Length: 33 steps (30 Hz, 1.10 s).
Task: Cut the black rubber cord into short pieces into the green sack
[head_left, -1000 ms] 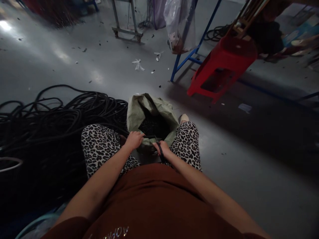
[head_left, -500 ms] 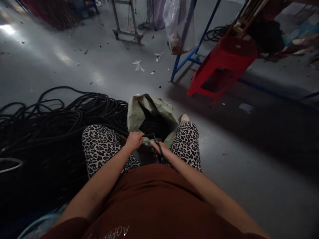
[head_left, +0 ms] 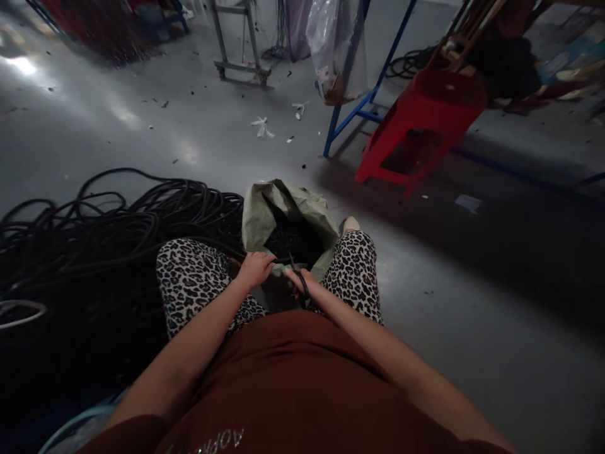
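My left hand (head_left: 256, 268) is closed around a black rubber cord (head_left: 283, 260), whose short end sticks out past the fingers over the near rim of a green woven sack (head_left: 258, 221). In my right hand (head_left: 306, 279) is a pair of scissors (head_left: 304, 290), blades pointing up and away beside the cord's end. Whether the blades touch the cord I cannot tell. The sack stands between my knees with its mouth spread, and small black pieces (head_left: 295, 239) lie inside. To the left is a big tangled heap of black cord (head_left: 142, 221).
Ahead on the right stands a red plastic stool (head_left: 420, 126) by a blue metal frame (head_left: 352, 120) with a clear plastic bag (head_left: 338, 57) hanging on it. A grey wheeled frame (head_left: 241, 63) is farther back. Scraps (head_left: 261, 127) litter the floor. Part of a person shows at upper right.
Both hands keep nearly the same place over the sack, with the cord and scissors still held. The cord's end and the blades have shifted only slightly.
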### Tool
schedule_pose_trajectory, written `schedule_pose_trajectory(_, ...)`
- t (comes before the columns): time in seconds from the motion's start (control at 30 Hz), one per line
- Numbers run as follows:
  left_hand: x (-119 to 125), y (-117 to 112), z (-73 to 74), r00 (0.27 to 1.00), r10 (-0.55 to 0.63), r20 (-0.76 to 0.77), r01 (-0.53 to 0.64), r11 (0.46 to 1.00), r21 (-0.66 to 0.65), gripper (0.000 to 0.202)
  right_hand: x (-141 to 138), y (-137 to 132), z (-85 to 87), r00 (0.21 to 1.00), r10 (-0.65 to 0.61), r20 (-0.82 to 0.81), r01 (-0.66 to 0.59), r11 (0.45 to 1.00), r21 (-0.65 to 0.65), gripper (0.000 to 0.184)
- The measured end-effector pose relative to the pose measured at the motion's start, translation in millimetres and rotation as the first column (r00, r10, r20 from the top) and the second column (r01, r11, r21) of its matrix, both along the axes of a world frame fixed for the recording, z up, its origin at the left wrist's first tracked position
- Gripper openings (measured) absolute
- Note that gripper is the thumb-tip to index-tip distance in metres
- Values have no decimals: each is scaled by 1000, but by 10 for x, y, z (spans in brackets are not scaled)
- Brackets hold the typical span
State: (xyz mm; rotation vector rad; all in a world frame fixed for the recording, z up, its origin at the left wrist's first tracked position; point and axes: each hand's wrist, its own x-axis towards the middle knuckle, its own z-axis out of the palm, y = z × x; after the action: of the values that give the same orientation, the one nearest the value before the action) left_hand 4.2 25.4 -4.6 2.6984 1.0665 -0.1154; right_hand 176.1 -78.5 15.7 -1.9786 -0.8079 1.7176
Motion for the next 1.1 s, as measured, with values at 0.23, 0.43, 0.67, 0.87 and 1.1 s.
schedule_pose_trajectory(0.23, -15, 6, 12, 998, -44, 33, 45, 998, -36, 30, 7, 7, -125, 1000, -23, -17, 23, 1000, 0, 47)
schedule_pose_trajectory(0.43, -9, 15, 10, 998, -52, 36, 54, 997, -63, 31, -12, 29, -144, 999, -52, 8, 52, 999, -1, 48)
schedule_pose_trajectory(0.67, 78, 7, 44, 999, 10, 37, -6, 994, -111, 32, -1, 8, -136, 995, -79, 54, 75, 995, 66, 41)
schedule_pose_trajectory(0.87, 111, -3, 31, 999, 43, 32, -38, 990, -134, 33, 6, 3, -189, 988, -45, 150, 28, 993, 114, 37)
schedule_pose_trajectory(1.1, 107, -17, 0, 999, 41, 1, -41, 991, -125, 33, 15, -11, -82, 964, 48, 262, -80, 990, 115, 31)
